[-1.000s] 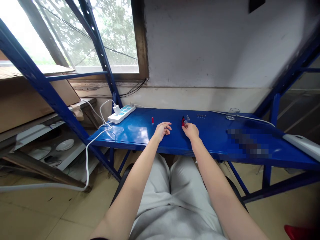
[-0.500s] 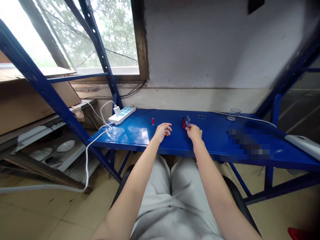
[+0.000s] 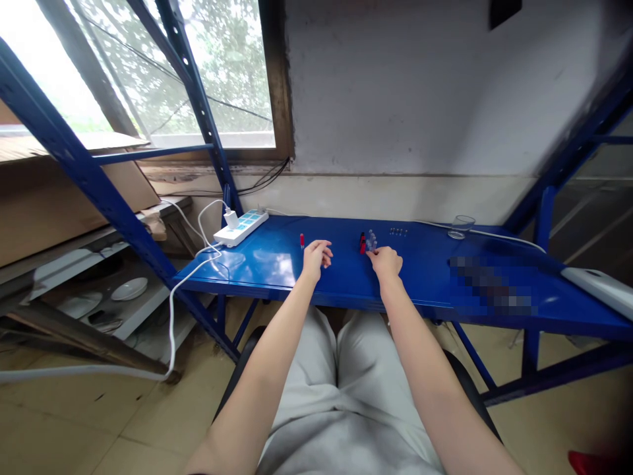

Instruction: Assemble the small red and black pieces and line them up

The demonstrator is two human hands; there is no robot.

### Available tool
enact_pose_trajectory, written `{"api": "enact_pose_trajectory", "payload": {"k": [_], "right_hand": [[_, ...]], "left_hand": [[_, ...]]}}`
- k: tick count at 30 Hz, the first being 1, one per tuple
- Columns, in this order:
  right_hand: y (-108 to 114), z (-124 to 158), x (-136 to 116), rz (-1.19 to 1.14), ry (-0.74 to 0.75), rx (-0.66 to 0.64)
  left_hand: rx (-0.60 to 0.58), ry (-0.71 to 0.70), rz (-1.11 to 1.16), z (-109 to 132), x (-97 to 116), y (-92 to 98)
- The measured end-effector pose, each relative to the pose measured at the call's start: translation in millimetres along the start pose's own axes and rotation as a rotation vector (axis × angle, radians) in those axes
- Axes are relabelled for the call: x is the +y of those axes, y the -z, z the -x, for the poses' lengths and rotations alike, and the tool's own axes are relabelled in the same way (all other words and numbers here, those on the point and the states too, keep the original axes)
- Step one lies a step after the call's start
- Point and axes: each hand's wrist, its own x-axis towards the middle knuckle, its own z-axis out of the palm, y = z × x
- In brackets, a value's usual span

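Note:
My left hand (image 3: 317,258) hovers over the blue table (image 3: 267,264) with its fingers loosely bent and apart, holding nothing. Close to its fingertips, on the left, stands a small red item (image 3: 302,240). My right hand (image 3: 386,260) is closed at the near side of a cluster of small clear pieces (image 3: 371,240); what its fingers pinch, if anything, is too small to make out. Just left of that cluster are red and black pieces (image 3: 362,243). Several tiny pieces (image 3: 398,231) lie in a row farther back.
A white power strip (image 3: 241,228) with a plug and cable lies at the table's left end. A clear glass (image 3: 461,227) sits at the back right, beside a white cable. A blurred dark item (image 3: 494,284) and a white object (image 3: 601,290) are on the right.
My left hand has shifted slightly left, towards the small red item. My right hand has stayed almost in place by the clear pieces.

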Motion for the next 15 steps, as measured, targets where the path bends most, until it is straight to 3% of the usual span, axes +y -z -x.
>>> {"api": "enact_pose_trajectory", "payload": {"k": [4,8,11,15], "right_hand": [[0,1,0,0.011,0.005,-0.001],[-1,1,0,0.009,-0.005,-0.003],[-2,2,0,-0.008,-0.008,-0.003],[0,7,0,-0.075,0.011,0.092]], "left_hand": [[0.449,-0.226,-0.005,-6,8,19.2],[0.681,-0.311,-0.138,-22,26,54.8],[0.662,-0.422,-0.503,-34,43,73.1],[0.394,-0.527,-1.073,-43,58,76.7]]}}
